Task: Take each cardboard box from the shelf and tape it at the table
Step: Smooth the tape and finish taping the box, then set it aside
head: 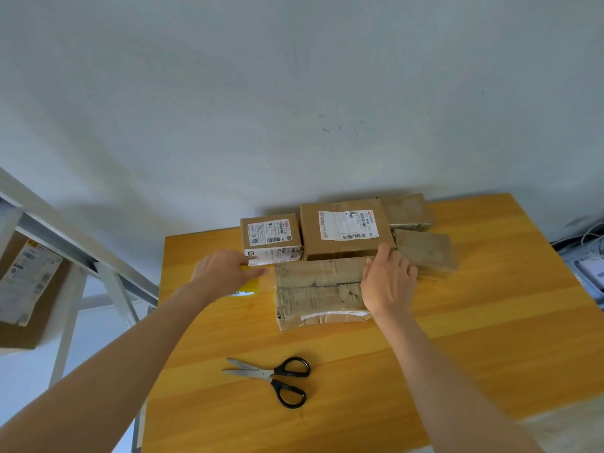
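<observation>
Head view: a worn cardboard box [318, 289] lies flat in the middle of the wooden table [490, 322], its top seam running left to right. The right hand [389, 282] lies on the box's right end with the fingers fairly straight, pressing it down rather than gripping. The left hand [225, 271], just beside the box's left end, curls its fingers round a yellow tape roll [250, 284]. Whether a strip already reaches the cardboard is too faint to tell.

This looks like the taping step. The next move probably calls for cutting the strip, so one hand must free itself for the scissors [271, 379] near the front edge. Another labelled box [26, 282] waits on the shelf [98, 256] at left.
</observation>
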`<state>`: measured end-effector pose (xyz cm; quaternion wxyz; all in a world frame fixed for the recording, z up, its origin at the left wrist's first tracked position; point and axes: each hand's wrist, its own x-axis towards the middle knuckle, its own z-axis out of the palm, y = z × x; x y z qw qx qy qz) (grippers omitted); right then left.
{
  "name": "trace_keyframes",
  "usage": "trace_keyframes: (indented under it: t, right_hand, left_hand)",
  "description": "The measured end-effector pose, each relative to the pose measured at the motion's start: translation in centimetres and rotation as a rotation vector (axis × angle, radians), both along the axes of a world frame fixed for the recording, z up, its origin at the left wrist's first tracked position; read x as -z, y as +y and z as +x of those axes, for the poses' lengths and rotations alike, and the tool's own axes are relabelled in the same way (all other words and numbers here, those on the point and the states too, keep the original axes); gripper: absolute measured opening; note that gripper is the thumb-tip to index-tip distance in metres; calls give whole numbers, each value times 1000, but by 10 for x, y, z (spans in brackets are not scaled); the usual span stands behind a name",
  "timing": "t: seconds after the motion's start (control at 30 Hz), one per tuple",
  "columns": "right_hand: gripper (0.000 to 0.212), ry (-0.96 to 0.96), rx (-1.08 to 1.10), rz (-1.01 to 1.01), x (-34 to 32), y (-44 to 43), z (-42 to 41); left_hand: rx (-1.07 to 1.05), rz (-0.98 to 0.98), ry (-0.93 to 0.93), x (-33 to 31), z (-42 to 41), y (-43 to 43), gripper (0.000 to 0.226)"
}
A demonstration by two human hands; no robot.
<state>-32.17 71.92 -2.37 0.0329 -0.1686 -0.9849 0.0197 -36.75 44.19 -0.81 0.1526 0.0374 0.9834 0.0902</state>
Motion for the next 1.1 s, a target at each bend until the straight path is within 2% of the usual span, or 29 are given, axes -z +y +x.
trace_keyframes:
  t: [0.1,0.17,0.27,0.37,0.53,0.73,0.9,1.1]
  right_hand:
    - [40,106,4,-69,6,-6,3]
    - [49,135,-180,-116,6,-18,8]
    - [69,-67,-537,-189,-2,-54,15]
    - [73,-225,-701,-187,0,-84,19]
    - [85,-281,-755,-159,13,-95,21]
    - [88,-267,-784,-145,19,-92,20]
    - [92,-266,-796,-138,20,-90,21]
    - [84,-217,-825,-127,22,-90,23]
  left_hand:
    - [0,5,3,4,-1,-2,62]
    - [-10,17,5,5,-1,-2,65]
    - [-20,25,-11,5,-1,-2,65]
    - [-23,31,-22,4,0,-2,62]
    - [-46,53,-26,3,-1,-2,56]
    - [-20,85,-33,-2,-6,-1,61]
    - [90,140,-40,2,-7,-9,38]
    - [91,330,-205,9,-2,-22,24]
